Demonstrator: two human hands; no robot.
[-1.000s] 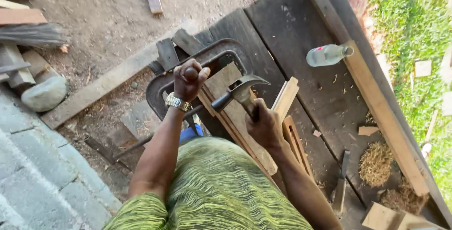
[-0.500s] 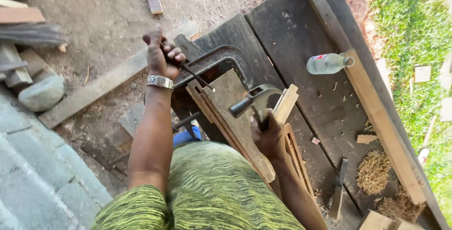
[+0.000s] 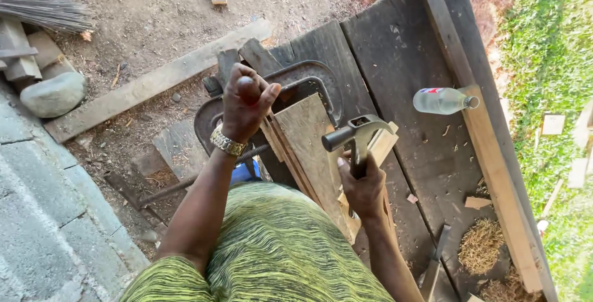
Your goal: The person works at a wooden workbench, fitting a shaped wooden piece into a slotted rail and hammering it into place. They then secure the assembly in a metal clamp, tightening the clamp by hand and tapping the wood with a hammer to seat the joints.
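Observation:
My left hand, with a metal watch on the wrist, is closed around the knob at the end of a clamp's screw handle. The black metal clamp arches over a stack of pale wooden boards that lies on a dark plank workbench. My right hand grips the handle of a claw hammer, whose steel head is raised over the right side of the boards.
A clear plastic bottle lies on the bench at the right. Wood shavings and offcuts sit at the lower right. A long timber, a grey stone and a broom lie on the dirt ground.
My left hand has swung around on the clamp handle, first up to the left, then back down towards the boards. The hammer has stayed raised over the boards in my right hand.

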